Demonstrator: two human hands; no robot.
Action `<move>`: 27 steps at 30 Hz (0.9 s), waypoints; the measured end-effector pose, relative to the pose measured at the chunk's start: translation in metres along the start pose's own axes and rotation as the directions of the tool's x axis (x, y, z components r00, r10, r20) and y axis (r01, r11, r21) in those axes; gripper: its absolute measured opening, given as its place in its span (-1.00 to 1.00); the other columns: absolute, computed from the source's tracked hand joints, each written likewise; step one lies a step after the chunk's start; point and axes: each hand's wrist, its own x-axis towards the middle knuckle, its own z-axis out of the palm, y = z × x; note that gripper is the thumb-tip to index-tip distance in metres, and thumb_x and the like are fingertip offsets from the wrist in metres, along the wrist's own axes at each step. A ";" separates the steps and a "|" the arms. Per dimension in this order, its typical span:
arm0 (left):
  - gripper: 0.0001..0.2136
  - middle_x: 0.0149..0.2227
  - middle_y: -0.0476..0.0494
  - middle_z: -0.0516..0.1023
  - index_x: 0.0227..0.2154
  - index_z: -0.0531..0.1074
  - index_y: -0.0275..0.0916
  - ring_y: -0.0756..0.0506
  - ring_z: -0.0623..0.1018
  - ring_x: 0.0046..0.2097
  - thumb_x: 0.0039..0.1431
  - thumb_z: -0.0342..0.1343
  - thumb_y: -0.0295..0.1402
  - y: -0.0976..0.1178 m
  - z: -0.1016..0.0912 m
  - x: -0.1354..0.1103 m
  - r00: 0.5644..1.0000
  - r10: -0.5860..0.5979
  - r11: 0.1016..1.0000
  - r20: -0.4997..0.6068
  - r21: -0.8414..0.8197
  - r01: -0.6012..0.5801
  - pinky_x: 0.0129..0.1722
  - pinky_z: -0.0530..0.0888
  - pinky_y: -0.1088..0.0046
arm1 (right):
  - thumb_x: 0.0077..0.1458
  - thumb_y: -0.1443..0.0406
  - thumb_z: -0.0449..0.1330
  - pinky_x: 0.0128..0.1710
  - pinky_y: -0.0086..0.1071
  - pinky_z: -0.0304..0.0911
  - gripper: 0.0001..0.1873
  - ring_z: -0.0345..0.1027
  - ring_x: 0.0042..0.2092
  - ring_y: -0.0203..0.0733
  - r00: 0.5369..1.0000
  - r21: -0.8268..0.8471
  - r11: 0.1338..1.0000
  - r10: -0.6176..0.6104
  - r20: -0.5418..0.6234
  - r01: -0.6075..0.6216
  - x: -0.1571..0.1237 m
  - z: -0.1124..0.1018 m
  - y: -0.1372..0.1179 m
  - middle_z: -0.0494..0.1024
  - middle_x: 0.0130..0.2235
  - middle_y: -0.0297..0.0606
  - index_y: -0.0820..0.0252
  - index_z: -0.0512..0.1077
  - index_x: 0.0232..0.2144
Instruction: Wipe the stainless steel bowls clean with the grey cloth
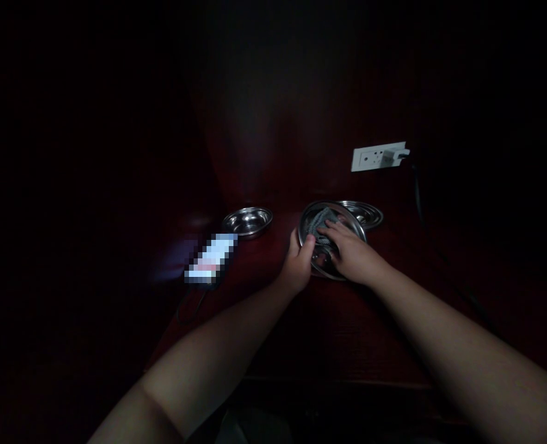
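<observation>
My left hand (300,260) grips the near left rim of a shiny steel dish (357,229), its thumb over the edge and its other fingers behind. The dish is tilted with its inside towards me. Inside it, my right hand (349,250) presses a crumpled grey cloth (322,225) against the metal, fingers bent over the cloth. Behind the held dish, partly covered by it, more round steel dishware (372,217) lies on the dark red table (338,333). A separate steel bowl (248,223) stands upright to the left.
A phone with a lit, blurred-out screen (212,259) is on the table at the left, a thin cord below it. On the back wall sits a white socket plate (370,158) with a plug and a dark cable (418,197) hanging down. The surroundings are very dark.
</observation>
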 end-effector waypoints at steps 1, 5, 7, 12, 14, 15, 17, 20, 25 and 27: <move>-0.52 0.03 -0.18 0.39 0.10 0.14 -0.12 -0.16 0.40 0.05 0.13 0.00 -0.12 0.000 -0.001 0.000 1.000 0.018 1.000 -0.002 0.013 -0.018 0.05 0.34 0.18 | -0.11 0.47 0.09 0.20 0.01 -0.04 -0.37 -0.05 0.25 0.05 1.000 -0.004 1.000 0.003 0.009 -0.003 0.000 0.000 0.000 0.18 0.20 -0.04 0.23 0.24 0.09; -0.51 0.07 -0.17 0.36 0.11 0.13 -0.11 -0.16 0.34 0.11 0.13 0.01 -0.14 -0.001 -0.002 0.001 0.998 0.056 0.998 -0.029 0.035 -0.055 0.10 0.28 0.20 | -0.12 0.46 0.11 0.19 0.00 -0.01 -0.39 0.06 0.21 0.05 1.000 0.005 1.000 0.000 0.027 0.000 0.000 -0.002 -0.001 0.22 0.17 0.01 0.24 0.26 0.06; -0.51 0.08 -0.16 0.35 0.12 0.12 -0.11 -0.16 0.33 0.13 0.14 -0.01 -0.14 -0.001 -0.003 0.001 0.997 0.067 0.997 -0.037 0.035 -0.066 0.11 0.26 0.19 | -0.14 0.46 0.12 0.15 -0.02 0.06 -0.40 0.13 0.17 0.05 1.000 0.024 1.000 -0.008 0.027 0.008 0.000 -0.003 -0.002 0.25 0.14 -0.02 0.20 0.28 0.04; -0.50 0.09 -0.16 0.33 0.14 0.10 -0.11 -0.15 0.31 0.14 0.15 -0.01 -0.15 -0.002 -0.005 0.003 0.992 0.110 0.993 -0.056 0.044 -0.107 0.13 0.24 0.20 | -0.18 0.50 0.09 -0.01 -0.18 0.25 -0.48 0.33 -0.04 -0.05 0.997 0.049 0.999 0.002 0.076 -0.006 0.002 -0.008 -0.003 0.40 -0.07 -0.11 0.17 0.36 -0.09; -0.49 0.09 -0.18 0.33 0.14 0.09 -0.12 -0.15 0.30 0.14 0.15 -0.01 -0.15 -0.002 -0.006 0.004 0.991 0.109 0.993 -0.077 0.056 -0.104 0.12 0.24 0.20 | -0.20 0.51 0.07 -0.05 -0.21 0.27 -0.53 0.34 -0.07 -0.07 0.996 0.047 0.999 0.005 0.094 -0.010 0.002 -0.010 -0.004 0.40 -0.09 -0.12 0.17 0.38 -0.15; -0.49 0.09 -0.18 0.33 0.15 0.08 -0.13 -0.16 0.31 0.14 0.15 -0.02 -0.14 -0.002 -0.006 0.004 0.991 0.109 0.993 -0.083 0.061 -0.104 0.12 0.24 0.19 | -0.20 0.51 0.07 -0.07 -0.21 0.27 -0.55 0.34 -0.08 -0.07 0.995 0.051 0.999 0.004 0.104 -0.009 0.002 -0.010 -0.005 0.40 -0.10 -0.12 0.17 0.39 -0.18; -0.49 0.10 -0.19 0.32 0.15 0.07 -0.14 -0.15 0.31 0.13 0.16 -0.03 -0.14 -0.002 -0.006 0.005 0.989 0.117 0.992 -0.087 0.066 -0.111 0.11 0.25 0.19 | -0.19 0.51 0.06 -0.08 -0.22 0.27 -0.60 0.35 -0.11 -0.09 0.991 0.078 0.997 -0.011 0.130 0.001 0.002 -0.011 -0.007 0.41 -0.13 -0.15 0.16 0.40 -0.24; -0.47 0.09 -0.20 0.32 0.15 0.06 -0.15 -0.15 0.33 0.11 0.16 -0.03 -0.13 -0.003 -0.006 0.005 0.987 0.135 0.989 -0.085 0.070 -0.129 0.10 0.26 0.19 | -0.19 0.52 0.03 -0.10 -0.24 0.27 -0.64 0.35 -0.16 -0.14 0.982 0.142 0.989 -0.059 0.180 0.034 0.001 -0.012 -0.011 0.43 -0.21 -0.21 0.13 0.40 -0.30; -0.47 0.10 -0.20 0.30 0.16 0.07 -0.15 -0.15 0.32 0.11 0.15 -0.02 -0.12 -0.006 -0.008 0.005 0.979 0.193 0.978 -0.058 0.088 -0.188 0.11 0.24 0.23 | -0.22 0.57 -0.03 -0.11 -0.26 0.25 -0.60 0.32 -0.17 -0.18 0.960 0.249 0.962 -0.166 0.226 0.108 0.000 -0.014 -0.016 0.42 -0.25 -0.27 0.12 0.39 -0.34; -0.48 0.10 -0.19 0.30 0.15 0.09 -0.15 -0.14 0.32 0.12 0.16 -0.03 -0.12 -0.006 -0.008 0.005 0.977 0.205 0.975 -0.050 0.092 -0.200 0.12 0.23 0.24 | -0.22 0.57 -0.03 -0.11 -0.27 0.25 -0.60 0.32 -0.17 -0.19 0.956 0.293 0.948 -0.196 0.220 0.127 0.001 -0.015 -0.018 0.42 -0.26 -0.27 0.13 0.37 -0.33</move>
